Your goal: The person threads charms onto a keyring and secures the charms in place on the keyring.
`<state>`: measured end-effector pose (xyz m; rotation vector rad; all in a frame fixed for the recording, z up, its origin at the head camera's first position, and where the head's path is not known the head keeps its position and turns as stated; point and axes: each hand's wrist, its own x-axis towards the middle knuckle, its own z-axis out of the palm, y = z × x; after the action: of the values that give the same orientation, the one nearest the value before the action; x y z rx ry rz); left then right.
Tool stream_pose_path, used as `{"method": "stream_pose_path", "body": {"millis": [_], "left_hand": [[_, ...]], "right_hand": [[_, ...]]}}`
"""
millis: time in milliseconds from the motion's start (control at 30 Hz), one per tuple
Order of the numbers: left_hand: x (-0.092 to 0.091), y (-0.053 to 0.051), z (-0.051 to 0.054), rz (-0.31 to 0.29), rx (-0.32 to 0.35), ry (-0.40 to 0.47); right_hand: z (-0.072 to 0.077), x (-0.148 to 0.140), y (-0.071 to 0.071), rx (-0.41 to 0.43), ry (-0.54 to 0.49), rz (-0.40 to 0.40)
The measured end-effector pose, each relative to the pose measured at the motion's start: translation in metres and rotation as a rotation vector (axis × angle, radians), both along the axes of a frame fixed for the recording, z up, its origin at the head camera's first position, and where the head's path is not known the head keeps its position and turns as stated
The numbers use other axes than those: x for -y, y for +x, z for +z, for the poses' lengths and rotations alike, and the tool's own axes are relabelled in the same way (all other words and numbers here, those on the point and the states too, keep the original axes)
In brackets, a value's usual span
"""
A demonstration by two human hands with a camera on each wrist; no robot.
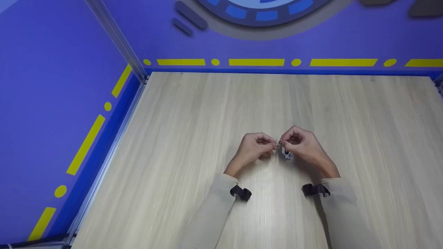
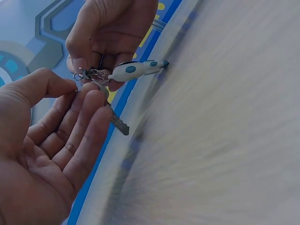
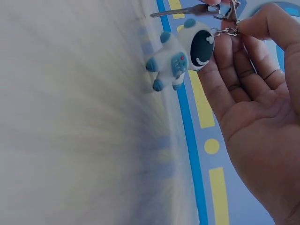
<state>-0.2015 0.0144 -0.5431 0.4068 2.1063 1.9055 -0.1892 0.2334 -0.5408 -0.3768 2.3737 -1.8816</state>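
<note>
Over the table, my two hands meet fingertip to fingertip at a small bunch of metal. My left hand pinches at a metal key, whose blade sticks out past the fingertips; its head is partly hidden by them. With thumb and fingers, my right hand grips the metal chain of a keychain. From that chain hangs a white and teal astronaut figure with a dark visor. A metal clasp and rings lie between the hands; how they link with the key is too small to tell.
The wood-grain table spreads around both hands. Blue panels with yellow marks stand along its back and left edges. A black band is round the left sleeve, another band round the right.
</note>
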Motion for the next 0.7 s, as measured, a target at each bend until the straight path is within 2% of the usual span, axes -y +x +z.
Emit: {"method": "stream_pose_path", "body": {"millis": [167,300,400,500,700], "left_hand": [[-0.0008,0.0005,-0.0004,-0.001,0.015,0.028],[0.0012,0.0009,0.0007,-0.011,-0.012,0.003],[0.0030,0.0012,0.0022,-0.013,-0.016,-0.013],[0.0033,0.0009,0.0032,-0.018,-0.009,0.013],[0.0036,0.0001,0.0043,-0.051,-0.027,0.043]], "right_hand": [[0.0000,0.0015,-0.0001,0.004,-0.017,0.011],[0.0006,0.0029,0.0004,0.003,-0.016,0.012],[0.0009,0.0041,0.0006,-0.021,0.004,0.006],[0.0009,0.0045,0.0006,-0.056,0.029,0.007],[0.0012,0.0025,0.0003,-0.091,0.052,0.057]]}}
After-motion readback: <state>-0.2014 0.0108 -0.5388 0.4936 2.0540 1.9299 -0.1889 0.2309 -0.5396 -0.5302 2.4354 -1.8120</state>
